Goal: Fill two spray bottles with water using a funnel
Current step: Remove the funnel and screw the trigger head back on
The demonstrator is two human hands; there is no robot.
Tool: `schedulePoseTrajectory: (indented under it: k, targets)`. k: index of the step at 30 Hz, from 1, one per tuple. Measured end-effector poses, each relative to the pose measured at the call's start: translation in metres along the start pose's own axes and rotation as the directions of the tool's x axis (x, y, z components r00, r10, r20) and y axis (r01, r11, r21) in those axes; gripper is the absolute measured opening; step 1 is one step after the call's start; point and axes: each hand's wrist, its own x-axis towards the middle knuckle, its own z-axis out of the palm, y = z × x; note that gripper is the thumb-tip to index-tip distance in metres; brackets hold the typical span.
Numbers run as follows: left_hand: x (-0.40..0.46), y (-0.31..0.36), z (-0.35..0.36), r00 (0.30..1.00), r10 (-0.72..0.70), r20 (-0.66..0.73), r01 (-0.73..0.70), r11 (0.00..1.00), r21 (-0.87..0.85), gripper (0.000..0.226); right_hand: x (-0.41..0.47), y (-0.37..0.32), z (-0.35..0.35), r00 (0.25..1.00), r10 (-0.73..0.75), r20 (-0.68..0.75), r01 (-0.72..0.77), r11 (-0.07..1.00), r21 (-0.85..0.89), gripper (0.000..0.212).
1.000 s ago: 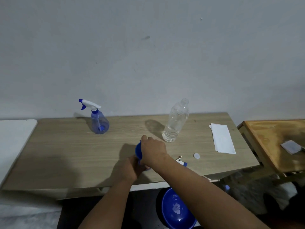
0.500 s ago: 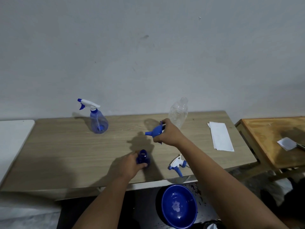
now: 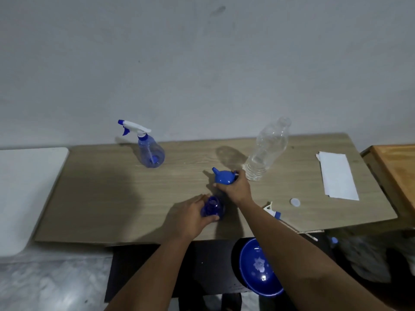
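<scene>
head view: the left hand (image 3: 189, 217) grips an uncapped blue spray bottle (image 3: 213, 207) standing near the table's (image 3: 101, 198) near edge, while the right hand (image 3: 235, 187) holds a blue funnel (image 3: 223, 176) on its side just beyond, spout pointing far left. a second spray bottle (image 3: 150, 151), trigger head fitted, stands at far left; a clear water bottle (image 3: 266, 151) stands just right of the funnel. a loose trigger head (image 3: 272, 211), a white cap (image 3: 294, 202) and folded paper (image 3: 336, 176) lie to the right.
</scene>
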Motion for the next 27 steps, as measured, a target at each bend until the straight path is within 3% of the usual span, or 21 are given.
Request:
schedulePoseTrajectory:
  k: [2, 6, 9, 12, 14, 17, 22, 27]
  targets:
    - [0.002, -0.001, 0.004, 1.0, -0.018, 0.013, 0.018, 0.999, -0.045, 0.075, 0.011, -0.002, 0.007, 1.0, -0.008, -0.018, 0.007, 0.999, -0.047, 0.086]
    - [0.005, -0.005, 0.01, 0.999, -0.038, 0.016, 0.039, 0.994, -0.097, 0.075, 0.023, -0.013, 0.011, 1.0, 0.008, 0.003, -0.006, 0.948, -0.319, 0.097]
    - [0.006, -0.005, 0.008, 1.0, -0.025, 0.013, 0.026, 0.997, -0.069, 0.075, 0.021, -0.018, 0.006, 0.999, 0.011, 0.035, 0.003, 0.92, -0.391, 0.087]
    - [0.002, -0.004, 0.003, 1.0, -0.031, -0.002, 0.031, 0.999, -0.031, 0.075, 0.005, -0.02, -0.011, 0.997, -0.01, 0.08, 0.049, 0.866, -0.497, 0.057]
    - [-0.001, -0.001, 0.0, 0.999, -0.024, -0.037, 0.025, 1.0, 0.016, 0.077, -0.009, -0.017, -0.031, 0.995, -0.03, 0.098, 0.081, 0.815, -0.574, 0.038]
    - [-0.004, 0.005, -0.001, 0.999, -0.037, -0.033, 0.038, 0.999, 0.016, 0.074, -0.027, -0.005, -0.069, 0.996, -0.029, 0.088, 0.084, 0.698, -0.711, 0.037]
    - [-0.017, 0.014, 0.002, 0.995, -0.085, -0.045, 0.086, 0.996, 0.027, 0.069, -0.048, 0.012, -0.111, 0.979, 0.175, 0.109, 0.032, 0.391, -0.92, 0.041]
    - [-0.028, 0.025, 0.008, 0.995, -0.082, -0.05, 0.082, 0.997, 0.009, 0.067, -0.054, 0.039, -0.112, 0.968, 0.191, 0.162, 0.081, 0.37, -0.925, 0.043]
